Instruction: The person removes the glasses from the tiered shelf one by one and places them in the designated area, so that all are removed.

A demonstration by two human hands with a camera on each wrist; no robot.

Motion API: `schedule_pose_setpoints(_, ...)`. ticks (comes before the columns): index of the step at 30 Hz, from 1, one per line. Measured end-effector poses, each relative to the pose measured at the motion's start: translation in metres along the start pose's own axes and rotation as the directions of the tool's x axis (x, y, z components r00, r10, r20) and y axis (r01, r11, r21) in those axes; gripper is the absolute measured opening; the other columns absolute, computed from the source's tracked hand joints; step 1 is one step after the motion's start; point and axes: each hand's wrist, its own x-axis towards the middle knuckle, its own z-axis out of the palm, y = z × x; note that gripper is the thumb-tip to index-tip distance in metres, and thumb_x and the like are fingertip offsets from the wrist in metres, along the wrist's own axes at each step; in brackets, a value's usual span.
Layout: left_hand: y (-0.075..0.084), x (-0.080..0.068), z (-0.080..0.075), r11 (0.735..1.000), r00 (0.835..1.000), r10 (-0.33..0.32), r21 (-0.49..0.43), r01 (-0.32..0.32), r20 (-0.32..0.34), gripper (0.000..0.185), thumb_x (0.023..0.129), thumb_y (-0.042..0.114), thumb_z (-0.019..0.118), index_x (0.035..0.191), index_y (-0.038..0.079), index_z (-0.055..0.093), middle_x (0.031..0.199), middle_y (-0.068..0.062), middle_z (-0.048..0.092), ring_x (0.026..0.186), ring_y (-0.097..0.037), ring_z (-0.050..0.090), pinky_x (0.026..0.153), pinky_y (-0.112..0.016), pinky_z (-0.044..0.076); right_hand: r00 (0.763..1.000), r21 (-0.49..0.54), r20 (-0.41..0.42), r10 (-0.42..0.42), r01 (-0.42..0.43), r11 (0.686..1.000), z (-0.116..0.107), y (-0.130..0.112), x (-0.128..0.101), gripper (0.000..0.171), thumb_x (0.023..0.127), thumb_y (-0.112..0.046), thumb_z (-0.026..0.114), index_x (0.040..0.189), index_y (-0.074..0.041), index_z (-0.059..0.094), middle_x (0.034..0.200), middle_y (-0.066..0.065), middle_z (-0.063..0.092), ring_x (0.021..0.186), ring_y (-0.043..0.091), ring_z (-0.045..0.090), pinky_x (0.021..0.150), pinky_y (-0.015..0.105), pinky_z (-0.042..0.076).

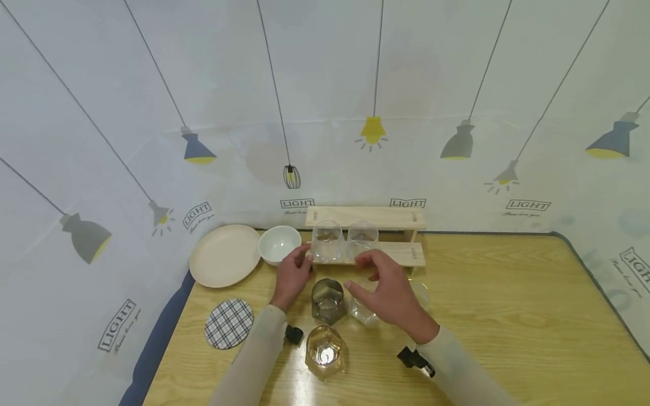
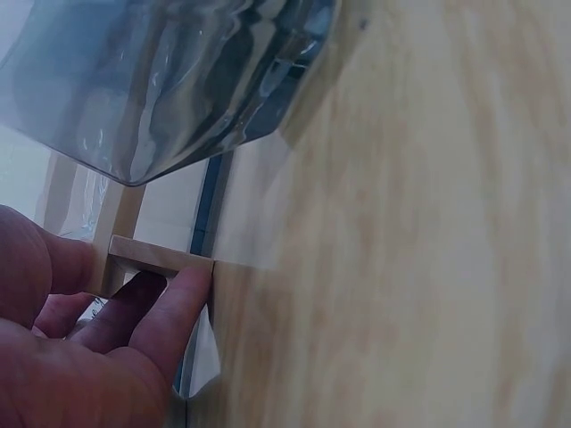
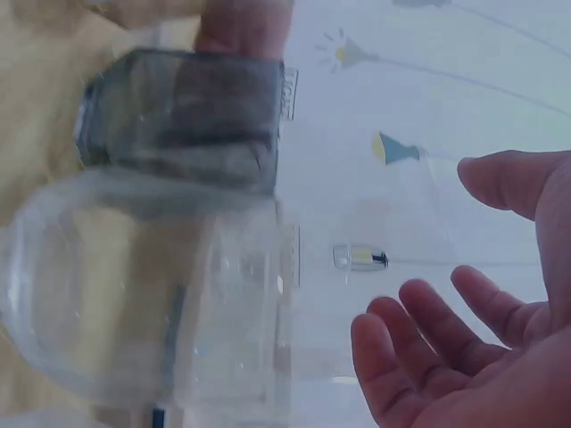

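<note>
A two-tier wooden shelf (image 1: 398, 254) stands against the back wall, with two clear glasses (image 1: 327, 241) side by side on its lower board. My left hand (image 1: 293, 276) pinches the left end of that board; the left wrist view shows thumb and fingers around the wooden end piece (image 2: 152, 254). My right hand (image 1: 393, 290), fingers loosely spread and holding nothing, hovers over a clear faceted glass (image 1: 363, 312), partly hiding it. A smoky grey glass (image 1: 328, 301) stands between the hands, an amber glass (image 1: 325, 352) nearer the front. Behind the right wrist, another clear glass (image 1: 420, 293) peeks out.
Left of the shelf are a white bowl (image 1: 280, 245) and a large cream plate (image 1: 225, 255). A round checked coaster (image 1: 229, 323) lies on the wooden table (image 1: 508, 316) left of the left forearm. A lamp-printed cloth (image 1: 335, 84) surrounds the back and sides.
</note>
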Motion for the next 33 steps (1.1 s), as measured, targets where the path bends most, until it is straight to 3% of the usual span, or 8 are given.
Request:
schedule_pose_setpoints(8,-0.002,-0.001,0.000,1.000,1.000,0.015,0.021,-0.015,-0.016,0.034,0.107,0.018,0.064,0.140,0.019,0.068,0.125,-0.017,0.076,0.101,-0.025,0.075,0.079,-0.032,0.067,0.989,0.017,-0.078,0.122,-0.121,0.992,-0.010,0.018,0.028,0.061,0.091,-0.027,0.084,0.140,-0.005,0.055,0.136,0.020,0.056,0.123,0.039,0.057,0.099,0.058,0.057)
schedule_pose_setpoints(15,0.000,-0.001,0.000,1.000,1.000,0.022,0.019,-0.022,-0.014,0.034,0.107,0.019,0.064,0.141,0.019,0.068,0.130,-0.016,0.075,0.105,-0.026,0.075,0.080,-0.032,0.067,0.962,0.030,-0.012,0.274,-0.274,0.961,-0.009,0.032,0.049,0.082,0.093,-0.035,0.081,0.156,-0.004,0.039,0.143,0.024,0.047,0.125,0.039,0.049,0.105,0.057,0.051)
schedule_pose_setpoints(20,0.001,-0.002,0.000,1.000,1.000,0.026,0.014,-0.026,-0.011,0.034,0.106,0.020,0.065,0.141,0.020,0.068,0.130,-0.016,0.075,0.105,-0.027,0.075,0.080,-0.034,0.067,0.933,0.030,0.055,0.356,-0.358,0.933,-0.008,0.037,0.059,0.090,0.094,-0.040,0.079,0.163,-0.008,0.031,0.157,0.023,0.041,0.140,0.040,0.047,0.110,0.061,0.049)
schedule_pose_setpoints(25,0.001,-0.002,0.000,1.000,1.000,0.025,-0.001,-0.025,-0.007,0.035,0.107,0.019,0.064,0.141,0.019,0.068,0.129,-0.017,0.075,0.105,-0.026,0.075,0.082,-0.033,0.067,0.914,-0.002,0.104,0.393,-0.395,0.919,-0.008,0.042,0.065,0.091,0.096,-0.041,0.077,0.165,-0.007,0.029,0.165,0.022,0.037,0.148,0.043,0.042,0.115,0.064,0.046)
schedule_pose_setpoints(33,0.000,-0.001,0.001,0.998,0.998,0.059,0.003,-0.059,-0.013,0.033,0.106,0.018,0.065,0.139,0.017,0.069,0.122,-0.017,0.077,0.095,-0.023,0.074,0.077,-0.032,0.066,0.906,0.013,0.121,0.406,-0.410,0.912,-0.008,0.049,0.067,0.086,0.095,-0.040,0.079,0.162,-0.008,0.036,0.161,0.020,0.044,0.140,0.041,0.049,0.109,0.063,0.049)
